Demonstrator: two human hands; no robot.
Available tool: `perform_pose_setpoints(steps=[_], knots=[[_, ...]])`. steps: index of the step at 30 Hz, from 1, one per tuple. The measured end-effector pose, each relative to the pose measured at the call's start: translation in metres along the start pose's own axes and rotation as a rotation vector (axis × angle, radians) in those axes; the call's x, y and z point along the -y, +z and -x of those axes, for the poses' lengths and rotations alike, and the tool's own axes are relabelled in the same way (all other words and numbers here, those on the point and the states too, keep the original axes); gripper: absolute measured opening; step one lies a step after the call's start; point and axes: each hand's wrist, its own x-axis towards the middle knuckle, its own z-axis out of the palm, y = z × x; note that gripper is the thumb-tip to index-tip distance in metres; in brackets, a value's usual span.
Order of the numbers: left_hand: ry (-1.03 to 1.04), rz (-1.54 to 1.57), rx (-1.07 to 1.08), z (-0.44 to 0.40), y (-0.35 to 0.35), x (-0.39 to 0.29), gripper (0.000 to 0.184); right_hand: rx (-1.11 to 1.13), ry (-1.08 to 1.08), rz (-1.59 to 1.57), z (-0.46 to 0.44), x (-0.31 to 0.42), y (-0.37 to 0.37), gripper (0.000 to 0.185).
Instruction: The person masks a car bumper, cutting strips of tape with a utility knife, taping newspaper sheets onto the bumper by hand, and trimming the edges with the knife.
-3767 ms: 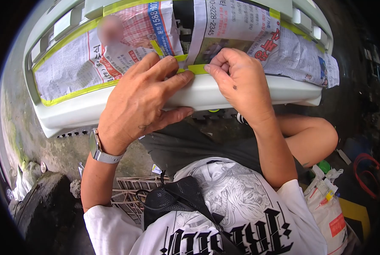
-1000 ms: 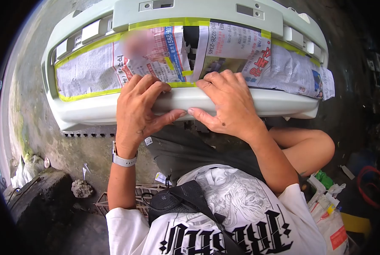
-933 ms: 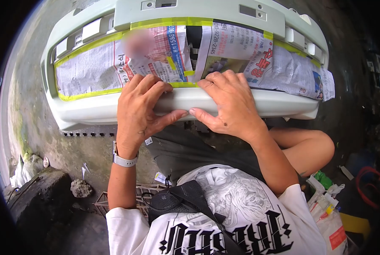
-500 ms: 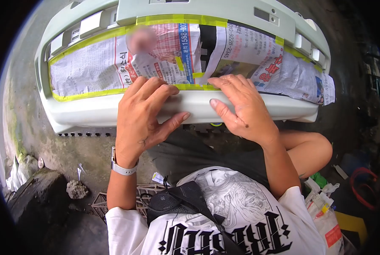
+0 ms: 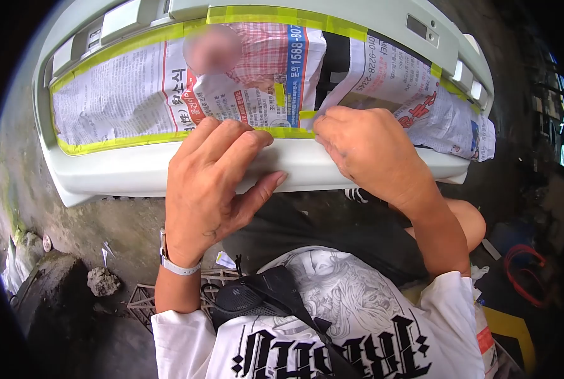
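A pale, curved plastic panel [image 5: 105, 169] lies across my lap, its long opening covered with newspaper and edged in yellow-green tape. My left hand [image 5: 216, 174] rests on the panel's front lip, fingertips over the tape strip [image 5: 286, 132], fingers spread and holding nothing. My right hand [image 5: 373, 148] is closed, thumb and fingers pinched at the lower left corner of the right newspaper [image 5: 383, 69]. Between this sheet and the left newspaper [image 5: 130, 91] a dark gap [image 5: 334, 60] shows. A short piece of tape [image 5: 308, 119] sits beside my right fingertips.
A black mesh pouch [image 5: 250, 294] hangs on my chest over a printed white shirt. On the ground are a stone [image 5: 103, 282] and a metal lattice [image 5: 142, 303] at left, and a red hose [image 5: 516, 271] with a yellow object [image 5: 512, 328] at right.
My right hand has gone from lying spread on the lip to a pinch at the newspaper's corner. The panel appears larger and nearer in the view. My left hand stays on the lip.
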Motion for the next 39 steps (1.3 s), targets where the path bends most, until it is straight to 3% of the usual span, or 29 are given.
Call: perform_pose_setpoints(steps=[15, 21, 26, 29, 39], knots=[[-0.012, -0.019, -0.02, 0.003, 0.0, -0.001, 0.04, 0.028, 0.059, -0.001, 0.014, -0.013, 0.001, 0.009], [0.0, -0.03, -0.039, 0.004, 0.001, 0.0, 0.04, -0.047, 0.077, -0.108, 0.019, -0.011, 0.005, 0.015], [0.018, -0.039, -0.042, 0.002, 0.001, -0.001, 0.039, -0.071, 0.168, -0.353, 0.026, -0.002, 0.01, 0.031], [-0.005, -0.015, -0.039, 0.003, 0.001, -0.002, 0.038, -0.131, 0.151, -0.271, 0.038, -0.009, 0.012, 0.033], [0.085, -0.133, -0.115, 0.008, 0.009, -0.005, 0.034, -0.298, 0.223, -0.219, 0.087, -0.037, 0.009, 0.018]])
